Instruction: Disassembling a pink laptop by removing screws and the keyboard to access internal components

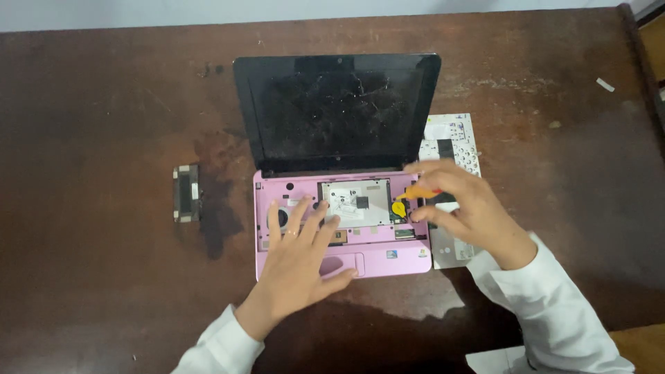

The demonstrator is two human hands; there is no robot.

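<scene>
The left hand (299,260) lies flat and open on the palm rest of the pink laptop (377,260), apparently to steady it, gripping nothing. Just beyond, the right hand (460,204) is curled around an orange-handled tool (420,192), its tip over the open keyboard bay (keyboard removed). The pale keyboard panel (457,138) lies beside the dark screen (337,111) on the tabletop (104,104).

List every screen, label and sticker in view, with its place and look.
Laptop screen: upright behind the pink base, black, dark, smudged.
Small stickers: palm rest, front right corner, tiny squares.
Yellow round sticker: inside the opened base, near the right hand's fingers.
</scene>
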